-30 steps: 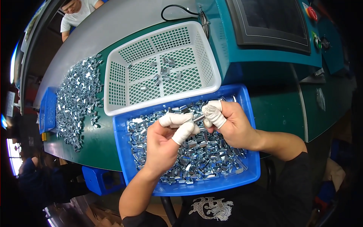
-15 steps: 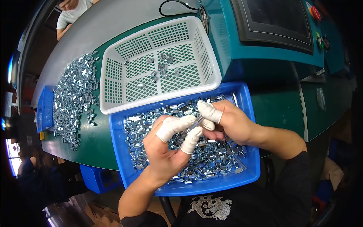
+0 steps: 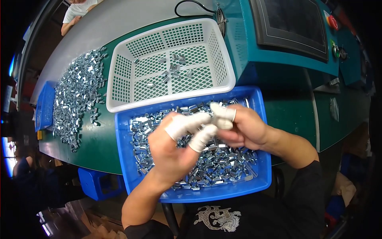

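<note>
My left hand (image 3: 169, 143) and my right hand (image 3: 246, 127) meet above a blue bin (image 3: 267, 155). White finger cots cover the thumb and forefinger of each. Fingertips on both sides are pinched close together, and motion blur hides what lies between them; a small greyish glint shows there. Below my hands, the bin holds many small shiny metal pieces (image 3: 215, 169), short and blocky. Some longer clear strips (image 3: 251, 170) lie along its right side.
Behind the bin stands a white perforated basket (image 3: 113, 104) with several metal pieces inside. A big heap of metal pieces (image 3: 75, 95) spreads at left, beside a small blue basket (image 3: 44, 105). A teal machine with a screen (image 3: 294, 26) rises at back right. A person (image 3: 75, 14) sits far left.
Both hands stay together over the bin, with the fingertips drawn closer and blurred by motion. The shiny piece visible between them earlier is now mostly hidden. The view has shifted slightly.
</note>
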The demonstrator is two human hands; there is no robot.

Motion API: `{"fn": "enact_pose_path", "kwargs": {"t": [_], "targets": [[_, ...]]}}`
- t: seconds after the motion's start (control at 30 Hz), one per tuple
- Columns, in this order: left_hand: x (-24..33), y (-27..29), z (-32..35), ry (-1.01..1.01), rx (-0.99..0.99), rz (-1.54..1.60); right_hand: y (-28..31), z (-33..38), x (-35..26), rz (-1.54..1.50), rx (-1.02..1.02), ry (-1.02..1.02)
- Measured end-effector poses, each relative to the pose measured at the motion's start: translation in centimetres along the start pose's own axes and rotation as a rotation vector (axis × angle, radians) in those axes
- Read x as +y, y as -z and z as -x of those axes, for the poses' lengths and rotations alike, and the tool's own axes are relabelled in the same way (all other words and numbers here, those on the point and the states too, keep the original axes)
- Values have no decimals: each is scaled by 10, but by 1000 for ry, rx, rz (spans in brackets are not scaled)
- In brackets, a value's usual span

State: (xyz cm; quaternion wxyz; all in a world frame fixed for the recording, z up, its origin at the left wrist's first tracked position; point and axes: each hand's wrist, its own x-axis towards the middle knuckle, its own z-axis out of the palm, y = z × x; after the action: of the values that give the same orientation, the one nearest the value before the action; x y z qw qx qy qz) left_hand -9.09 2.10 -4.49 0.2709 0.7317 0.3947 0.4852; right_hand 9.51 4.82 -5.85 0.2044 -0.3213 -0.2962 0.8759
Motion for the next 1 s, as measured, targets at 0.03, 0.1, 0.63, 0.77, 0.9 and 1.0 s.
{"fn": "enact_pose_path", "kwargs": {"t": [0.03, 0.1, 0.63, 0.77, 0.9, 1.0], "targets": [[-6, -2, -1, 84, 90, 65, 3, 0, 1, -15, 109, 130], [-23, 7, -11, 223, 342, 136, 7, -1, 1, -19, 241, 241], [-73, 36, -23, 18, 43, -623, -2, -1, 4, 97, 251, 313], [-67, 36, -27, 22, -4, -593, 1, 0, 5, 89, 227, 328], [-64, 39, -28, 1, -30, -623, -1, -1, 5, 107, 253, 334], [-65, 44, -26, -24, 10, -567, -4, -1, 5, 123, 223, 338]]}}
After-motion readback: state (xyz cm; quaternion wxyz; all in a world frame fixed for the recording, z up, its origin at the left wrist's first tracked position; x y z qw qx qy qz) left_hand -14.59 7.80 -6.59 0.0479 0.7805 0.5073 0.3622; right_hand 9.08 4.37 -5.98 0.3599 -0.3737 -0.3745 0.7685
